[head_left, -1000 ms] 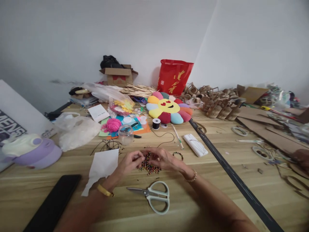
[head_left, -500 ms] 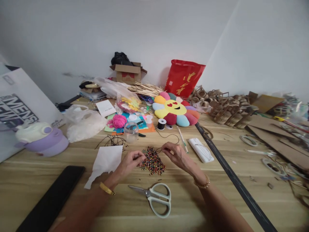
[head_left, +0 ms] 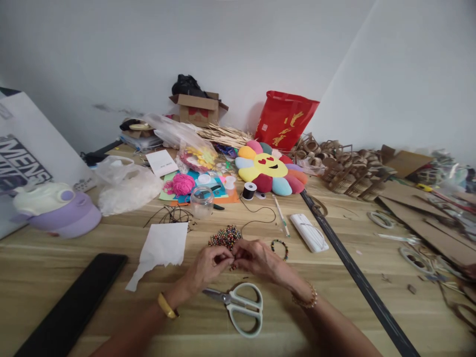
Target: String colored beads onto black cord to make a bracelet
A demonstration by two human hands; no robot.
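My left hand (head_left: 212, 264) and my right hand (head_left: 256, 258) meet fingertip to fingertip at the near edge of a heap of small multicoloured beads (head_left: 225, 237). Both are closed in a pinch. A thin black cord (head_left: 260, 221) runs from its spool (head_left: 249, 190) down to my right fingers, which grip it. Whatever my left fingertips pinch is too small to make out. Just right of my right hand lies a beaded bracelet (head_left: 279, 249) on the table. Below my hands rest scissors (head_left: 243, 308) with pale handles, their blade tips close to my left wrist.
Left of the beads are torn white paper (head_left: 163, 244), black cord pieces (head_left: 171, 215) and a clear jar (head_left: 202, 202). A black phone-like slab (head_left: 74, 302) lies nearer. To the right are a white power bank (head_left: 309, 232) and a dark strip (head_left: 353, 265). A flower cushion (head_left: 267, 167) sits behind.
My hands, apart on either side of the beads before, have come together at the heap's near edge. My right hand moved left and down; the beaded bracelet now shows beside it.
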